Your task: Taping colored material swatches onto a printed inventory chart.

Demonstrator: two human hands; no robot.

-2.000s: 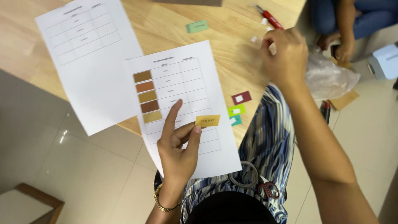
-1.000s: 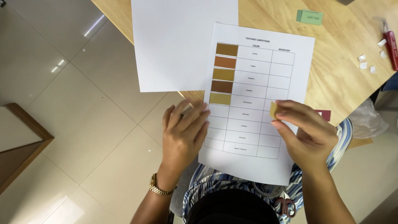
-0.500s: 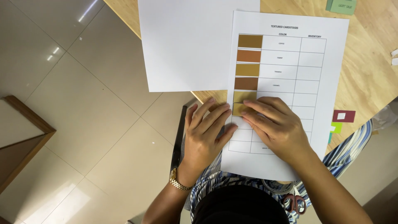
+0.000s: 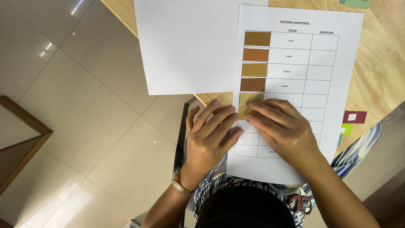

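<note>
We pressed tan swatch [image 4: 244, 112] flat with left hand [image 4: 209, 137] and right hand [image 4: 282, 131], fingertips together on it, sixth row of chart sheet [image 4: 333, 84], table [image 4: 379, 71] edge. Best kept square in cell, rubbed edge to edge.

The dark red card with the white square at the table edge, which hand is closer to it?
Right. The right hand lies on the printed chart sheet, left of the dark red card. The left hand lies farther left, at the sheet's left edge.
</note>
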